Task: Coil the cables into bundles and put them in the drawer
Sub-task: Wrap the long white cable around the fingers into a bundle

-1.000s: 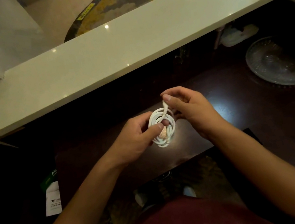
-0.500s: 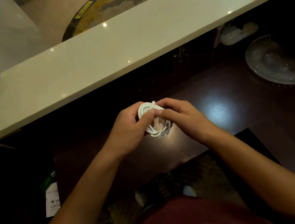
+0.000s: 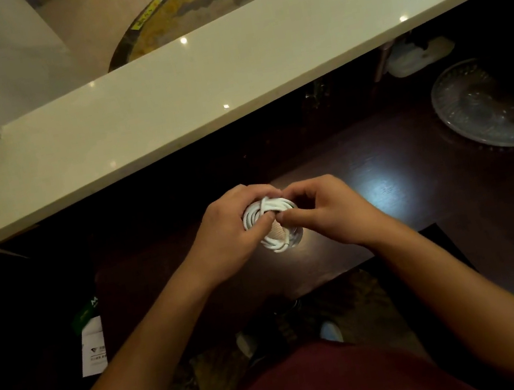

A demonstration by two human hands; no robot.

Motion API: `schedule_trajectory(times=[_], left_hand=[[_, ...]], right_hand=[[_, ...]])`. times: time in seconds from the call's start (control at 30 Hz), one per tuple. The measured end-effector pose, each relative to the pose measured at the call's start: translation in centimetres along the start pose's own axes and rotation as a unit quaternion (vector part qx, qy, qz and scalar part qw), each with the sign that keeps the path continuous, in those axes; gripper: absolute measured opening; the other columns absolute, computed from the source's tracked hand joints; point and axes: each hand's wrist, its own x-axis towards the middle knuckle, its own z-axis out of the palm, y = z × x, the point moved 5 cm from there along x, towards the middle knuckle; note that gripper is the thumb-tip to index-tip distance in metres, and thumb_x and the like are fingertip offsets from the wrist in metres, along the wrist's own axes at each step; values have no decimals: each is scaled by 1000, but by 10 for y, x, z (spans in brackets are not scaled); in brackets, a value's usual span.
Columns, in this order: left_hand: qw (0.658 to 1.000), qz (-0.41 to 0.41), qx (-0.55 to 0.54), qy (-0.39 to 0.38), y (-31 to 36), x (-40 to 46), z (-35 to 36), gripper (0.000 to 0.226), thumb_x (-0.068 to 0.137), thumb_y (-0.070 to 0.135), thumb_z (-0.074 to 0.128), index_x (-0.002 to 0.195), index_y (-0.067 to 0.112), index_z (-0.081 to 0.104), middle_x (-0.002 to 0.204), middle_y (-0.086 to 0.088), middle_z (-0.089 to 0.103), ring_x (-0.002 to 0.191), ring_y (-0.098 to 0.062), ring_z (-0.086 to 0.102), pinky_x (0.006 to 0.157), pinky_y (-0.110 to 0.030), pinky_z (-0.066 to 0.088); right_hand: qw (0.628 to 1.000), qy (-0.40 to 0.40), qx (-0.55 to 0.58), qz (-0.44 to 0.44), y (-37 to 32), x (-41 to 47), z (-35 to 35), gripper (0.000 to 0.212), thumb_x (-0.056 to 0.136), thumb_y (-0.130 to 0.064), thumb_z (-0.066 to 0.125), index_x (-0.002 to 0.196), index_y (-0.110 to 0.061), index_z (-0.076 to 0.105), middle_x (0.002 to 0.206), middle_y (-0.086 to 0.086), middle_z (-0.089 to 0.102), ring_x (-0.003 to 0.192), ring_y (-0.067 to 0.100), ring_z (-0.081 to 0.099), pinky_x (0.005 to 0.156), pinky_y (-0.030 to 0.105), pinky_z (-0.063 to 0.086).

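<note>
Held above the dark wooden surface (image 3: 398, 171), the white cable coil (image 3: 269, 223) sits pinched between both hands. The left hand (image 3: 231, 233) grips its nine o'clock side, thumb across the loops; the right hand (image 3: 326, 210) pinches the three o'clock side. To finish well, tuck the crossing end wrap snugly at twelve o'clock without loosening the loops.

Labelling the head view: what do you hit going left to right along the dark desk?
white paper card → left hand → white cable coil → right hand → glass dish
</note>
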Motion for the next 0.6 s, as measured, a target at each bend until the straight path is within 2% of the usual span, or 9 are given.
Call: schedule_trajectory(times=[0.1,0.27,0.3,0.43,0.53,0.6], left_hand=[[999,12,49,1,0,0,2,26,95,29,60,120,23,65,112,8,67,101,-7,63,88,-35,53],[995,-11,96,9,0,0,4,24,99,38,47,113,26,61,105,12,63,93,-7,60,81,-34,51],[996,-20,87,9,-1,0,5,24,99,38,46,111,25,61,102,11,63,91,-7,60,80,-33,50],[995,-74,-51,-29,-4,-1,5,11,103,25,54,105,20,64,93,7,67,84,-7,64,73,-31,51],[973,-102,-199,-58,-6,-4,7,14,99,24,56,113,22,60,92,0,70,83,-14,67,75,-34,53],[962,-104,-243,-71,-7,-4,8,24,96,26,54,120,24,57,93,-3,70,82,-17,67,73,-34,53]], right_hand=[[999,-11,37,7,2,-1,0,14,91,-22,75,104,-19,77,92,1,79,88,19,76,87,53,58],[995,-17,99,5,0,-3,-1,15,94,-20,73,107,-14,77,94,2,79,89,16,74,81,32,57],[994,-16,104,4,0,-3,-1,14,94,-20,72,106,-14,77,92,2,79,88,15,74,80,31,56],[994,-12,112,-8,1,-6,1,12,94,-20,72,103,-13,77,92,6,78,88,25,74,84,47,57],[992,-15,126,-17,0,-8,2,14,95,-18,71,106,-11,76,93,6,78,87,21,74,81,37,57],[987,-37,153,-13,-1,-9,3,14,96,-16,69,106,-8,75,93,5,78,86,16,73,80,29,56]])
